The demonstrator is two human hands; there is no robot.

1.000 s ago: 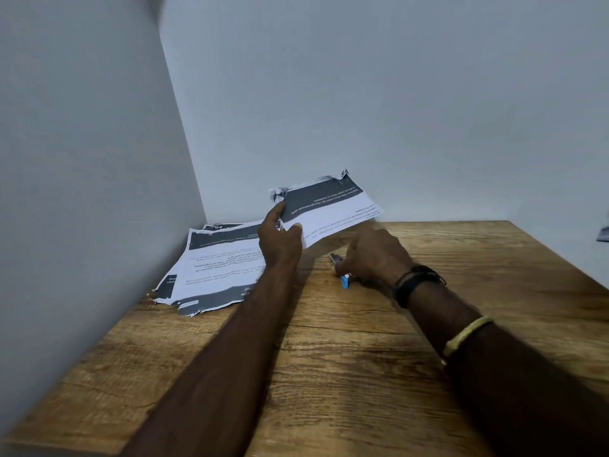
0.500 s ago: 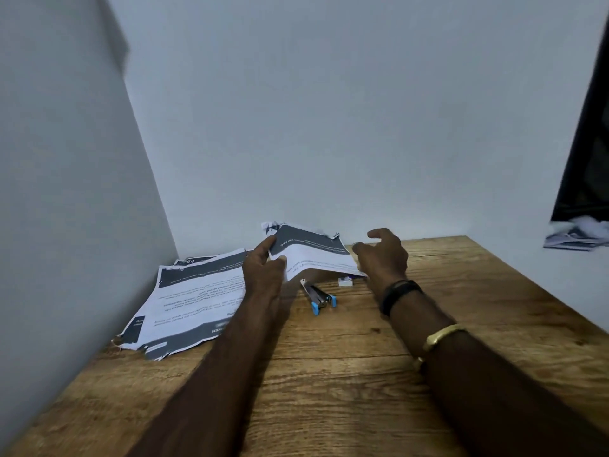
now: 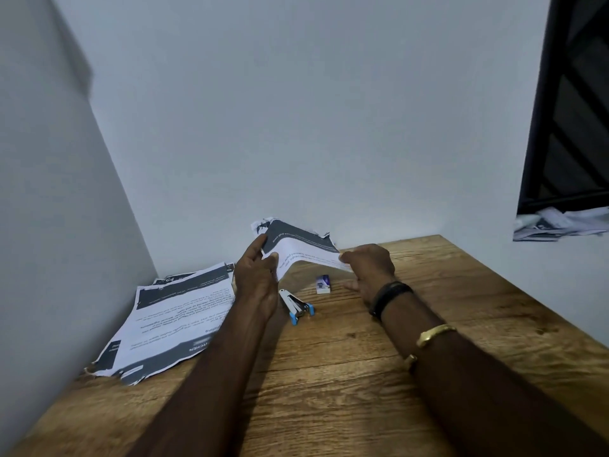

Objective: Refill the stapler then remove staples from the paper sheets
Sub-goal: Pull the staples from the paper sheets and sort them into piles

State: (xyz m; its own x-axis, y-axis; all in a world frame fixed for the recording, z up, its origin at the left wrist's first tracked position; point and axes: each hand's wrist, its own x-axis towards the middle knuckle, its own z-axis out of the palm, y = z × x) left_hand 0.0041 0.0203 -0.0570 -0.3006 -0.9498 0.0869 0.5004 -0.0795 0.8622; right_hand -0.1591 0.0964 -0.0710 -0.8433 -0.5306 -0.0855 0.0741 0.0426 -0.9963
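Note:
A bundle of printed paper sheets (image 3: 298, 247) with a dark header band and ragged far corners is held above the wooden table (image 3: 346, 374). My left hand (image 3: 258, 278) grips its left edge and my right hand (image 3: 370, 263) pinches its right edge. Below the bundle, a small metal tool with blue tips (image 3: 296, 306) lies on the table; whether it is the stapler or a staple remover I cannot tell. A small white and purple staple box (image 3: 323, 284) lies just right of it.
A stack of printed sheets (image 3: 171, 319) lies at the table's left, against the grey wall. More papers (image 3: 560, 224) rest on a ledge at the far right under a dark window frame (image 3: 570, 103). The table's right edge runs diagonally.
My right hand let go of the blue-tipped tool on the table, rose, and took the right edge of the held sheets. The view tilted up, showing the staple box.

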